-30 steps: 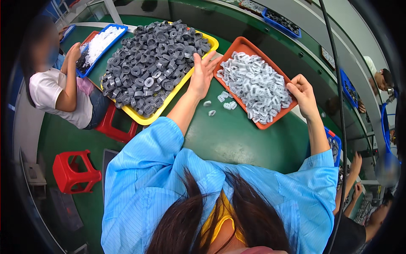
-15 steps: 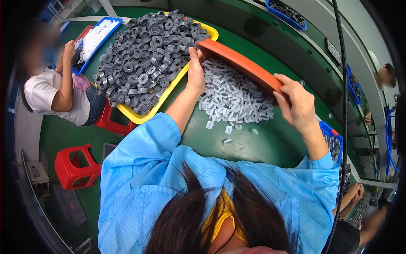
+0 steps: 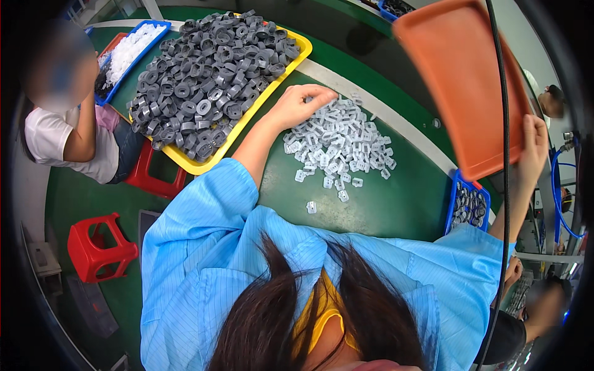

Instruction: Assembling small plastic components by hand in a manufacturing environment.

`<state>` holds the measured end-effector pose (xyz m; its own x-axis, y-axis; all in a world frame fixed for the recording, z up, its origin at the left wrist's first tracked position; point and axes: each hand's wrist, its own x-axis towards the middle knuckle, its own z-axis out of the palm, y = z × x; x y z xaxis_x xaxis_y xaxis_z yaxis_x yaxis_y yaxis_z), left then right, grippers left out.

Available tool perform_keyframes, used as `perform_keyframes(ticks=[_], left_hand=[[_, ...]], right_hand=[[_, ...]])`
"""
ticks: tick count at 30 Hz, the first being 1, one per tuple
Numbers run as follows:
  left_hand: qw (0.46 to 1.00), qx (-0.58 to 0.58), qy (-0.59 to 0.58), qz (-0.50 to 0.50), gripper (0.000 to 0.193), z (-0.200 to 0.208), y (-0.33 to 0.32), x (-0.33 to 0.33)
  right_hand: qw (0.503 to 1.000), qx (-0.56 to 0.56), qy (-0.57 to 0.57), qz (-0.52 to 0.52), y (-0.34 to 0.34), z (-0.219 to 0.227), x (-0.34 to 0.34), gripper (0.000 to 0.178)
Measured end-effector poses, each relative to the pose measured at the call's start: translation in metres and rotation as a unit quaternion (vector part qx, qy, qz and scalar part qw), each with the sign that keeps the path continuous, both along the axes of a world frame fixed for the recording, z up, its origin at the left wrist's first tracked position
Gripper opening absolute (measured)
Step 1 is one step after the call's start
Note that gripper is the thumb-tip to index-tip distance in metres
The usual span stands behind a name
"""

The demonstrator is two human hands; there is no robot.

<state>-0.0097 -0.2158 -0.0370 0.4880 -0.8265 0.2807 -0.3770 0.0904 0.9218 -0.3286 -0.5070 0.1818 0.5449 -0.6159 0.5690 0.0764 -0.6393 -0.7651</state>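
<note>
A heap of small translucent white plastic parts (image 3: 343, 145) lies on the green work table (image 3: 278, 195), with a few single parts strewn toward me. My left hand (image 3: 302, 106) rests at the heap's far left edge, fingers stretched out and touching the parts; nothing is visibly gripped in it. Far out to the right, my right hand (image 3: 533, 145) grips the edge of an orange tray (image 3: 461, 86). The tray is raised and tilted, and its visible face holds nothing. A dark cable crosses in front of it.
Left of the heap, a yellow tray (image 3: 238, 133) brims with grey plastic rings (image 3: 204, 86). At right sits a blue basket (image 3: 453, 204) with grey parts. A co-worker (image 3: 68, 136) sits at far left by a blue tray of white parts (image 3: 131, 52). Red stools (image 3: 102, 247) stand on the floor.
My right hand has swung the orange tray up and right, away from the heap. My left hand has let go of the tray and moved to the heap's far edge.
</note>
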Motion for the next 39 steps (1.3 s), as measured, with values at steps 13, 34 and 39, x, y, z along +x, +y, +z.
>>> perform_keyframes(ticks=[13, 34, 39], left_hand=[[0.996, -0.011, -0.045, 0.082, 0.045, 0.002, 0.005, -0.004], [0.793, 0.314, -0.478, 0.208, 0.038, 0.048, 0.051, 0.052], [0.820, 0.204, -0.477, 0.242, 0.033, 0.052, 0.044, 0.051]], right_hand=[[0.983, 0.087, -0.054, -0.151, -0.195, 0.071, -0.016, 0.031], [0.903, 0.271, 0.124, 0.309, 0.086, -0.221, 0.200, 0.054], [0.911, 0.287, 0.110, 0.276, 0.042, -0.218, 0.236, 0.039]])
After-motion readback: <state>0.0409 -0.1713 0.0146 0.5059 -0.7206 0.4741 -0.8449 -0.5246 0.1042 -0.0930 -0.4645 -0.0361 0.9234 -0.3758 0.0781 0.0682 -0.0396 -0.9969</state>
